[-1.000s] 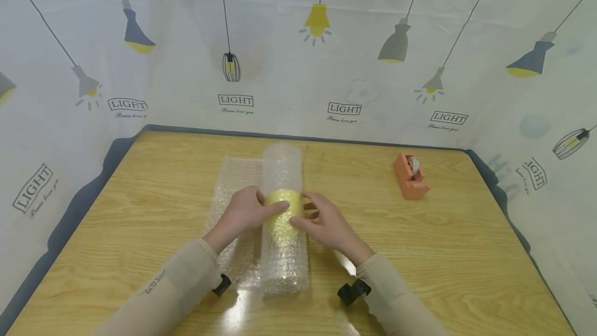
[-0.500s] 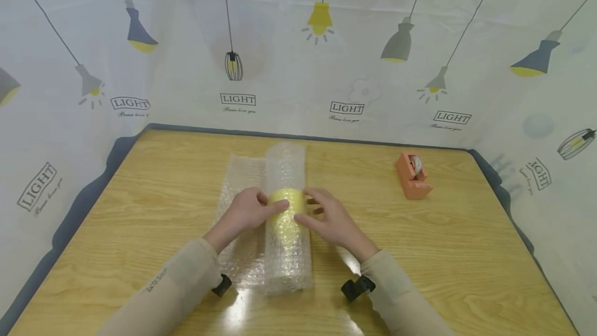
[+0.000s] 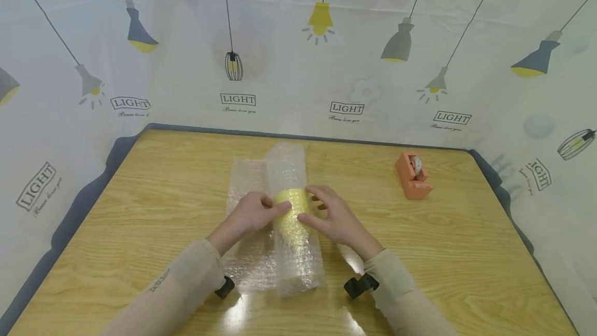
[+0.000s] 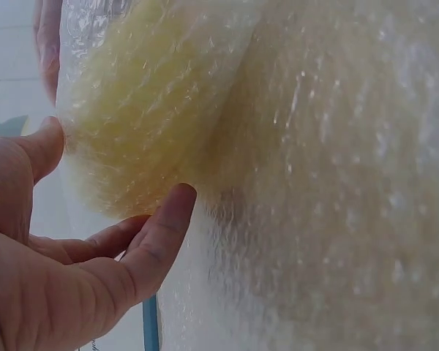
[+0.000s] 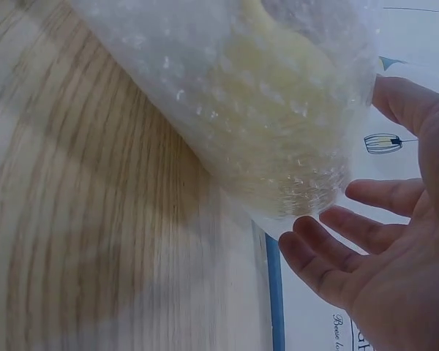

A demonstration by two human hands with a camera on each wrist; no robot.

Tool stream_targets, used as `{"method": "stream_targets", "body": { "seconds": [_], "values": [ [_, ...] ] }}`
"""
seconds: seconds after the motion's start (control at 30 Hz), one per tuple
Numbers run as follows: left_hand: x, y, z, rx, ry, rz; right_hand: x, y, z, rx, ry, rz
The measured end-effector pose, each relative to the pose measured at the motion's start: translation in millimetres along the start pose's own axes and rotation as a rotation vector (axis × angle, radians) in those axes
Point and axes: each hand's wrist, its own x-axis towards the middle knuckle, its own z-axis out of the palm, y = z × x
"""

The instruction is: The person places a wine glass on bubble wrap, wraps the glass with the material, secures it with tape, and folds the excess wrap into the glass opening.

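Observation:
A yellow object (image 3: pixel 293 217), its kind blurred by the layers, lies inside a roll of clear bubble wrap (image 3: pixel 286 167) on the table. My left hand (image 3: pixel 254 212) grips the roll from the left, with the thumb over its top and the fingers curled at its side. Opposite it, my right hand (image 3: pixel 338 220) holds the right side of the roll between thumb and curved fingers. The right wrist view shows the right fingertips (image 5: pixel 307 234) at the wrap's surface. In the left wrist view, the left thumb (image 4: pixel 168 219) touches the wrap over the yellow part.
A flat tail of bubble wrap (image 3: pixel 247 268) spreads left of the roll. An orange tape dispenser (image 3: pixel 414 178) with a roll of tape stands at the back right of the wooden table (image 3: pixel 448 253). Printed cloth walls (image 3: pixel 289 40) enclose the back and sides.
The roll has shifted slightly right, and its near end has swung to the right so that it lies at a slant. Both hands have moved a little right with it.

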Motion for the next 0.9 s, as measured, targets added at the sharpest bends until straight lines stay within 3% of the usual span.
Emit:
{"method": "stream_targets", "body": {
  "seconds": [0.33, 0.77, 0.9],
  "values": [
    [1.8, -4.5, -1.8, 0.041, -0.032, 0.061, 0.0, 2.2, -0.5, -0.014, -0.004, -0.026],
    [-3.4, -0.5, -6.8, 0.102, -0.056, -0.009, 0.2, -2.4, 4.1, -0.033, -0.02, 0.024],
    [-4.8, -0.9, -6.0, 0.112, -0.056, -0.001, -0.3, -1.1, 4.5, -0.028, -0.026, 0.043]
  ]
}}
